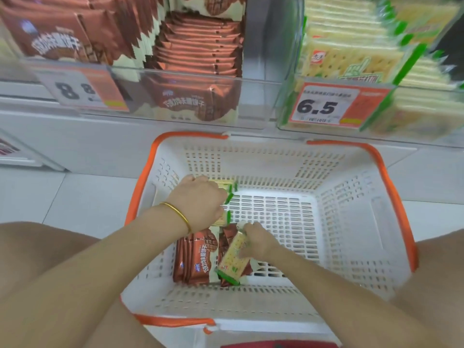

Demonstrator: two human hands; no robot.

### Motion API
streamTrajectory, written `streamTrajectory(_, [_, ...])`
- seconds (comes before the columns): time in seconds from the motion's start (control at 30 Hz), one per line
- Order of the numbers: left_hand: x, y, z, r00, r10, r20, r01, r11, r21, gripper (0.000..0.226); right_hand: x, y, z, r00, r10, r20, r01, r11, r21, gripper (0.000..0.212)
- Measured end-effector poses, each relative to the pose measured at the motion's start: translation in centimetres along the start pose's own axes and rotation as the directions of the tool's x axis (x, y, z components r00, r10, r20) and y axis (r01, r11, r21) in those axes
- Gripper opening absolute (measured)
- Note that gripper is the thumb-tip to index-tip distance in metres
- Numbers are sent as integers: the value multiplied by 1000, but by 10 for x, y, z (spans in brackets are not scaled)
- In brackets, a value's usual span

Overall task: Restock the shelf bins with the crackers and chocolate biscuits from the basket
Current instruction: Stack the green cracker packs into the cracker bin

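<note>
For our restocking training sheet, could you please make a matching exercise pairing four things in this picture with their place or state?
1 left hand
2 right hand
3 6.5 price tag
4 basket

A on the tiled floor
B on the cracker bin front
C grips the cracker stack
D holds one cracker pack

Pairs: 1-C, 2-D, 3-B, 4-A

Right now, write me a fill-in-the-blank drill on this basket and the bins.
1. The right hand holds a pack of ____.
2. The tag on the cracker bin reads ____.
3. The bangle sits on the ____ wrist.
4. The white basket has a rim coloured ____.

Missing words: crackers; 6.5; left; orange.
</note>
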State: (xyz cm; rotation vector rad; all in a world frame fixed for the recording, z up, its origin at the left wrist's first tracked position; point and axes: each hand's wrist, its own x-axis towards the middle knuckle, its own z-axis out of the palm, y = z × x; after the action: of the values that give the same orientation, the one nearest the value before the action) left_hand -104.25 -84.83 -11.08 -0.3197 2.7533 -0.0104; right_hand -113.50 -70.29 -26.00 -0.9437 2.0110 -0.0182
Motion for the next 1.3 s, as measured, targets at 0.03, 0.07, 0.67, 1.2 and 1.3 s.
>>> streamTrajectory(0.03, [0, 1, -1, 1000, -10, 16, 10, 1000, -26, 30, -6, 1, -12, 1000, -20, 24, 18, 995, 101, 42])
streamTrajectory(0.07, [1, 2, -1, 1000, -12, 29, 14, 998, -60, 29, -16, 2, -26, 999, -28, 39, 19, 977, 211, 33])
streamTrajectory(0.67, [34, 97, -176, 926, -33, -376, -321, 456, -830, 14, -252, 86, -234, 711, 44, -702, 571, 547, 612, 26])
streamTrajectory(1.2, [89, 96, -203, 773, 40, -633, -130, 987, -97, 45, -145, 102, -376, 444, 312, -840, 475, 713, 516, 31])
streamTrajectory(1.3, [89, 95, -203, 770, 41, -636, -141, 984, -107, 38, -137, 102, -381, 392, 409, -824, 168, 849, 501, 53])
